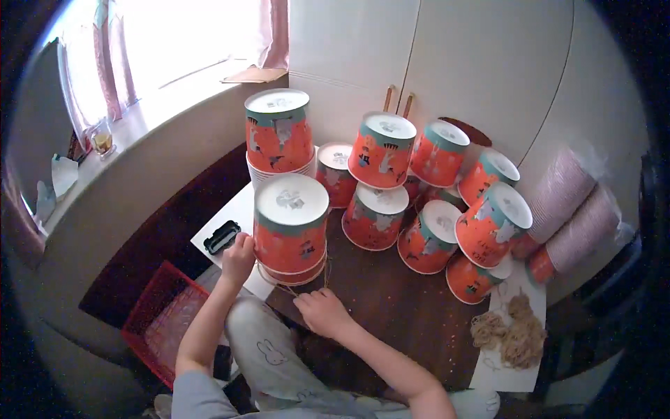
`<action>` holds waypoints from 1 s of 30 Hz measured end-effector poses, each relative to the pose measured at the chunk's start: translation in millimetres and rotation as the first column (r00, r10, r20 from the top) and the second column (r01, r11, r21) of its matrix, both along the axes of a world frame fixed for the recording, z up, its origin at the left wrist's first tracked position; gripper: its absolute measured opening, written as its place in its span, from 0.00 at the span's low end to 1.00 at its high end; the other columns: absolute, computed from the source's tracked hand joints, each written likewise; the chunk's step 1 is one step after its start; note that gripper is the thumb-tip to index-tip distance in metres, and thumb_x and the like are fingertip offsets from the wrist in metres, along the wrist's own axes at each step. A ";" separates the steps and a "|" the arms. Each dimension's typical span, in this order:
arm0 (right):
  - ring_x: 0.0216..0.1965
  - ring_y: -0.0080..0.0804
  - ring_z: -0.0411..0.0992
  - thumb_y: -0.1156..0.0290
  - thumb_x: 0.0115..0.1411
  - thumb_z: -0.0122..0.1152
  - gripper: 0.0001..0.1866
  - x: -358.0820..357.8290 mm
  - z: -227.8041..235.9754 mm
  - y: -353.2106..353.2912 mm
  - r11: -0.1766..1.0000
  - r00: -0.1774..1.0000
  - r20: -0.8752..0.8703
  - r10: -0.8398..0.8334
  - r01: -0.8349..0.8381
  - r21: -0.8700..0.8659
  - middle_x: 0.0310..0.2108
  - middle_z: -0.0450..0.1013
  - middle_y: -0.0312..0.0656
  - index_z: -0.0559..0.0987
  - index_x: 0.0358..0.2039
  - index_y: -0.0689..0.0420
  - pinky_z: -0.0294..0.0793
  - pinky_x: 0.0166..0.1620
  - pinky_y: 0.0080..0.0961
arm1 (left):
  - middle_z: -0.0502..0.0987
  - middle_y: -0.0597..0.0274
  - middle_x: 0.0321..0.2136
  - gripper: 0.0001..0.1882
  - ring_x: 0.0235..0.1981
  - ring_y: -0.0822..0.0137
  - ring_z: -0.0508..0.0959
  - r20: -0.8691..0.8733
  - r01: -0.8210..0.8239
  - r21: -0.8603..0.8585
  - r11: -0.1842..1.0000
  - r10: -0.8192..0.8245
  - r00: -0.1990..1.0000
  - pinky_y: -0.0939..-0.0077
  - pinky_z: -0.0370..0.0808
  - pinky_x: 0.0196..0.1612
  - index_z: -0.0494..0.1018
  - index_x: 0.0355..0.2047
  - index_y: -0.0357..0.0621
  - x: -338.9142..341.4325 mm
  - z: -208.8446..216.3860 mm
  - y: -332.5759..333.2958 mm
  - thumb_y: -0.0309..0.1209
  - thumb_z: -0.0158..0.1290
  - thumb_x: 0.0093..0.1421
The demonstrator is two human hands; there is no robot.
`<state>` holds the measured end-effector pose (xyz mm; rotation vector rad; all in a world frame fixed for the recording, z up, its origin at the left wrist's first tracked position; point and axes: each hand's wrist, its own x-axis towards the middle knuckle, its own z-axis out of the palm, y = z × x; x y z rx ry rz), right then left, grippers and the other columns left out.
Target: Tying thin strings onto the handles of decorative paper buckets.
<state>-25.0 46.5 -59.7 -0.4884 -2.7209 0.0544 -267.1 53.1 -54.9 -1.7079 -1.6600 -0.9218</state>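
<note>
- The near bucket (289, 237), orange with a green-grey band, stands upside down on the table (391, 328): its white base faces up, its mouth points down, and its long axis is nearly vertical.
- It is in front of the person, between the two hands and a little beyond them.
- The left hand (239, 257) is at the left side of this bucket, with fingers bent; I cannot tell whether it grips something.
- The right hand (323, 312) is below the bucket's right edge, its fingers closed on thin twine (328, 271), which runs up to the bucket's lower part.
- Directly behind stands a bucket stack (278, 140), and to the right are more inverted buckets (377, 216), which limit the space there.
- A black case (222, 237) lies beyond the left hand; a twine heap (520, 339) lies far right.
</note>
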 end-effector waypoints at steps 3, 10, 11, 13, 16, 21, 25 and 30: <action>0.34 0.35 0.68 0.71 0.46 0.49 0.12 -0.1 -14.0 -1.8 0.999 1.000 0.000 0.013 -0.013 -0.050 0.32 0.69 0.40 0.71 0.34 0.56 0.65 0.39 0.32 | 0.68 0.58 0.27 0.06 0.17 0.58 0.73 0.025 -0.004 -0.122 0.993 0.007 1.000 0.70 0.71 0.17 0.62 0.25 0.43 -4.9 -15.0 -5.7 0.22 0.48 0.47; 0.45 0.45 0.64 0.73 0.44 0.53 0.16 0.0 -32.5 -7.6 0.990 0.999 -0.028 0.030 -0.033 -0.135 0.44 0.66 0.49 0.70 0.37 0.60 0.61 0.51 0.39 | 0.66 0.47 0.41 0.22 0.44 0.54 0.68 0.038 -0.054 -0.358 0.932 0.072 0.997 0.68 0.69 0.43 0.63 0.44 0.34 -17.0 -11.4 -17.3 0.16 0.43 0.45; 0.45 0.45 0.64 0.73 0.44 0.53 0.16 2.8 -29.5 -9.5 0.990 0.999 -0.031 0.022 -0.026 -0.136 0.44 0.66 0.49 0.70 0.37 0.60 0.61 0.51 0.39 | 0.65 0.45 0.42 0.23 0.45 0.52 0.67 0.075 -0.043 -0.315 0.948 0.070 0.995 0.68 0.67 0.46 0.62 0.44 0.33 -14.4 0.8 -18.9 0.15 0.42 0.44; 0.47 0.46 0.63 0.71 0.45 0.55 0.17 13.7 -16.4 -18.5 0.956 0.990 -0.067 0.123 -0.137 -0.260 0.46 0.65 0.50 0.69 0.37 0.59 0.61 0.51 0.39 | 0.62 0.42 0.45 0.24 0.49 0.48 0.64 0.113 -0.090 -0.181 0.979 0.112 0.987 0.67 0.63 0.51 0.60 0.45 0.32 -3.1 32.2 -20.9 0.14 0.41 0.44; 0.46 0.45 0.64 0.71 0.47 0.55 0.15 49.7 26.2 -27.5 0.934 0.979 -0.152 0.135 -0.177 -0.311 0.46 0.65 0.49 0.70 0.37 0.58 0.62 0.50 0.38 | 0.61 0.45 0.46 0.25 0.52 0.45 0.61 0.027 -0.007 0.072 0.997 0.005 1.000 0.58 0.60 0.52 0.61 0.46 0.36 33.8 89.2 -15.4 0.17 0.46 0.43; 0.41 0.41 0.68 0.75 0.48 0.56 0.12 134.2 152.9 -41.5 0.915 0.859 -0.492 0.137 -0.301 -0.270 0.41 0.69 0.46 0.73 0.35 0.56 0.67 0.43 0.33 | 0.63 0.53 0.45 0.25 0.53 0.52 0.61 -0.003 0.383 0.023 0.923 -0.383 0.924 0.59 0.60 0.53 0.65 0.44 0.42 141.7 157.2 17.9 0.21 0.51 0.42; 0.38 0.40 0.69 0.73 0.50 0.56 0.11 197.3 235.0 -85.2 0.906 0.667 -0.712 0.220 -0.411 -0.105 0.39 0.70 0.45 0.73 0.36 0.55 0.68 0.40 0.34 | 0.63 0.55 0.49 0.25 0.55 0.56 0.58 -0.107 0.696 -0.112 0.710 -0.705 0.701 0.61 0.59 0.53 0.64 0.46 0.41 250.8 180.2 71.1 0.30 0.53 0.45; 0.30 0.24 0.65 0.67 0.55 0.54 0.06 223.6 258.9 -152.6 0.988 0.342 -0.940 0.000 -0.146 -0.053 0.26 0.67 0.30 0.74 0.34 0.50 0.67 0.38 0.25 | 0.60 0.54 0.51 0.28 0.56 0.54 0.57 -0.085 0.746 -0.231 0.624 -0.777 0.624 0.58 0.59 0.53 0.60 0.50 0.43 344.2 175.3 123.5 0.35 0.51 0.49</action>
